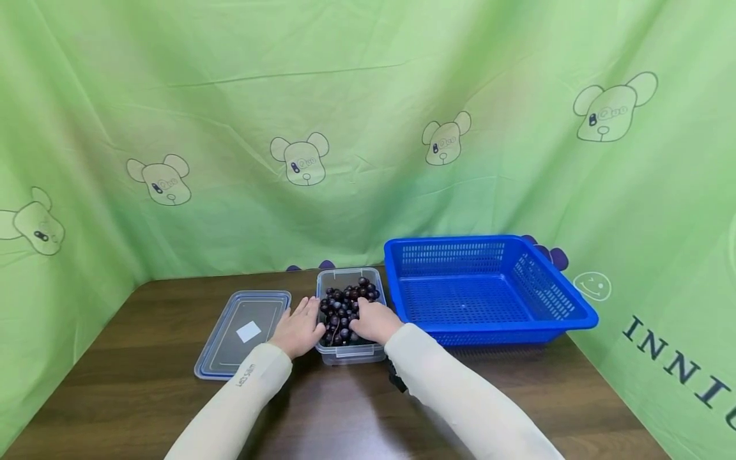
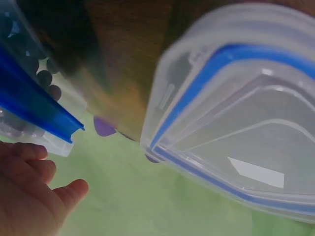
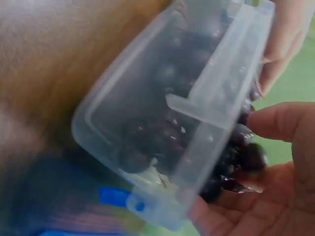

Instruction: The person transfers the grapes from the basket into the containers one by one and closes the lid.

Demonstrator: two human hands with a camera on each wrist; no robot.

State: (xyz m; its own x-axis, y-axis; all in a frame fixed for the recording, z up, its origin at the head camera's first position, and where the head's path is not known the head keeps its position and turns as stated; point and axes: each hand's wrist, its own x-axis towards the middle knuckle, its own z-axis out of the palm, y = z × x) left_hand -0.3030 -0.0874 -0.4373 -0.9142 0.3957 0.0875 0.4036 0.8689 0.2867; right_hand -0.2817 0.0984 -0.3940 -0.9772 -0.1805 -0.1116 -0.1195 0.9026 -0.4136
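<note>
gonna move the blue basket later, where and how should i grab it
Probably hook under the near rim of the blue basket, coming from the front: that long lip stands raised, while the clear container crowds the left side.

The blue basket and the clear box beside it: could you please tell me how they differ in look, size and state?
The basket is blue, while the box is see-through. The basket is clearly larger than the box. The basket's sides are slotted, but the box's are solid. The box holds dark grapes, whereas none show in the basket. Both are open-topped and stand on the wooden table.
</note>
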